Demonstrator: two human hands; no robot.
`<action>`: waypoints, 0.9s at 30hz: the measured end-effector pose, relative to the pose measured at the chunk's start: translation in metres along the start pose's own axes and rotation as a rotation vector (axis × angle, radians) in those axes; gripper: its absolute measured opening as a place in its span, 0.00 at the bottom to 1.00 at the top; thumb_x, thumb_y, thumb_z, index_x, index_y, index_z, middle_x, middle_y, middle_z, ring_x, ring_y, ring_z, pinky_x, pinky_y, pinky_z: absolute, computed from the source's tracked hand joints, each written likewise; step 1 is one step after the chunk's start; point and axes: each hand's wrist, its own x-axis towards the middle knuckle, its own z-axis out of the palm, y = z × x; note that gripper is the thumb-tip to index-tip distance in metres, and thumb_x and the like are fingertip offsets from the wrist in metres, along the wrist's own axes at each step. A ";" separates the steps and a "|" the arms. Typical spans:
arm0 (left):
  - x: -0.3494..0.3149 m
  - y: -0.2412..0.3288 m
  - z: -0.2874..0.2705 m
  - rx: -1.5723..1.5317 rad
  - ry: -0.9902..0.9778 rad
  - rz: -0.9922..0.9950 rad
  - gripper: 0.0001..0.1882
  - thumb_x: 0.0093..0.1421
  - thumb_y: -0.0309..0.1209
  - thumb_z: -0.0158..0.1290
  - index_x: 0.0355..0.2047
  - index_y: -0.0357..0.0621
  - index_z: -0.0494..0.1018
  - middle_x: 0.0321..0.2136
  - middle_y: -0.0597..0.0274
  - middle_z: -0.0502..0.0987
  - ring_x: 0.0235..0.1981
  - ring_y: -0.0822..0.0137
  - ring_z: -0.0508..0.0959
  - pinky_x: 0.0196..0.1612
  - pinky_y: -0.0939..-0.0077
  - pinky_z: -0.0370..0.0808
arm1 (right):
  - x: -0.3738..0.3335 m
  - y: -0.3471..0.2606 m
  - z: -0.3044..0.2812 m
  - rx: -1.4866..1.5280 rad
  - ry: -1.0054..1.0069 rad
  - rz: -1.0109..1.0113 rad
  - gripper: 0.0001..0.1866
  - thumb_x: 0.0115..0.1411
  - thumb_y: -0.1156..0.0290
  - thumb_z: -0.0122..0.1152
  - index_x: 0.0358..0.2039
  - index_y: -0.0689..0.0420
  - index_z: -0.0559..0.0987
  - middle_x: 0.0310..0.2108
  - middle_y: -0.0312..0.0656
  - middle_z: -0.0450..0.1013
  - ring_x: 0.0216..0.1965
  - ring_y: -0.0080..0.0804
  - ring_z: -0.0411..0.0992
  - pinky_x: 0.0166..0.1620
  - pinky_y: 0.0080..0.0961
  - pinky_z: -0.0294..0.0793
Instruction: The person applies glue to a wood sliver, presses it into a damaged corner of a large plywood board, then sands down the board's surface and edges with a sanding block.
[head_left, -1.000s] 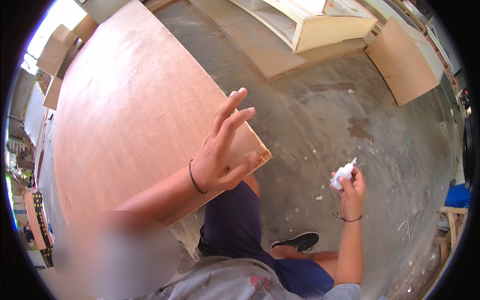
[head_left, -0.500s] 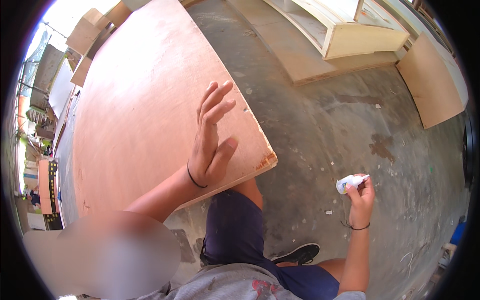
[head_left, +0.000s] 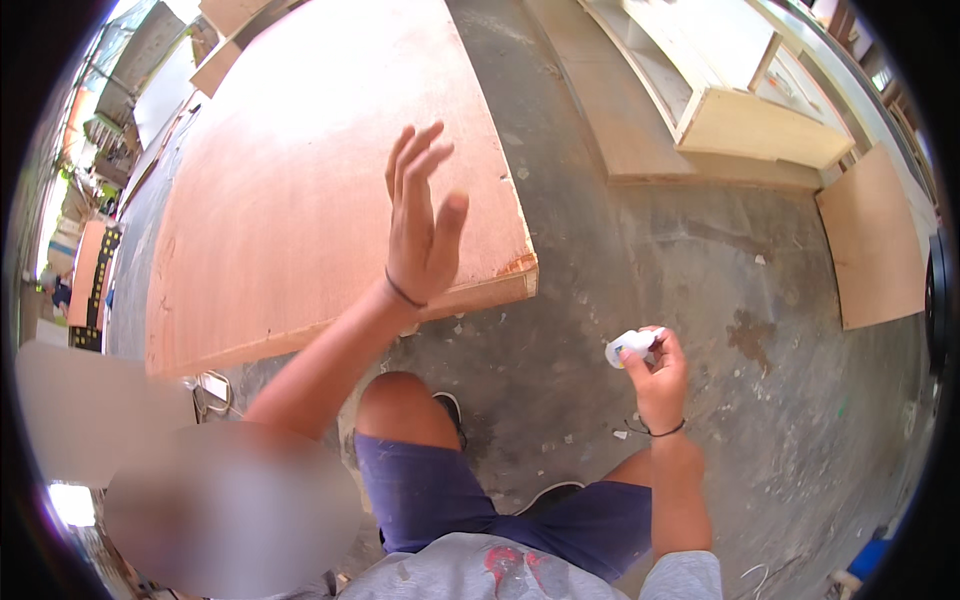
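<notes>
My left hand [head_left: 420, 225] is stretched out over a large reddish plywood panel [head_left: 290, 210], fingers extended and thumb apart, with nothing held. The hand looks raised above the surface; whether any part touches it I cannot tell. The panel is thick, like a flat box, and its near right corner [head_left: 520, 272] has a rough, chipped edge. Off to the right, over the floor, my right hand [head_left: 660, 390] grips a small white squeeze bottle [head_left: 624, 350]. The bottle lies sideways in the fingers, its narrow nozzle partly hidden by them.
A pale wooden cabinet frame [head_left: 765, 125] rests on a brown board [head_left: 640, 150] at the far right. Beside it leans a loose plywood sheet [head_left: 875, 240]. White scraps and a dark stain [head_left: 750, 340] mark the concrete floor [head_left: 590, 260]. A cable [head_left: 222, 400] lies near the panel's left end.
My right hand has moved left with the bottle, which has turned a little. The left hand has shifted slightly away, still spread. My knee shows apart from the panel, and the view has shifted.
</notes>
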 end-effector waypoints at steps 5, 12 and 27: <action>-0.066 0.088 -0.013 -0.004 -0.034 -0.081 0.26 0.59 0.32 0.51 0.55 0.35 0.58 0.58 0.42 0.60 0.63 0.46 0.55 0.63 0.56 0.51 | -0.009 -0.022 0.003 -0.132 -0.104 -0.042 0.17 0.49 0.75 0.66 0.40 0.60 0.75 0.34 0.41 0.75 0.33 0.27 0.74 0.37 0.22 0.74; -0.157 0.153 -0.016 -0.529 -0.427 -0.684 0.34 0.53 0.26 0.54 0.59 0.36 0.55 0.50 0.49 0.69 0.50 0.61 0.73 0.54 0.71 0.68 | -0.050 -0.066 0.050 -0.209 -0.599 -0.284 0.16 0.47 0.70 0.66 0.37 0.61 0.77 0.32 0.43 0.75 0.30 0.34 0.74 0.34 0.25 0.73; -0.176 0.162 -0.026 -0.691 -0.158 -1.079 0.14 0.57 0.25 0.56 0.42 0.39 0.65 0.36 0.64 0.75 0.39 0.75 0.73 0.43 0.78 0.70 | -0.012 0.207 0.023 -1.101 -0.689 0.513 0.26 0.52 0.52 0.62 0.47 0.55 0.77 0.47 0.44 0.74 0.47 0.40 0.73 0.48 0.34 0.72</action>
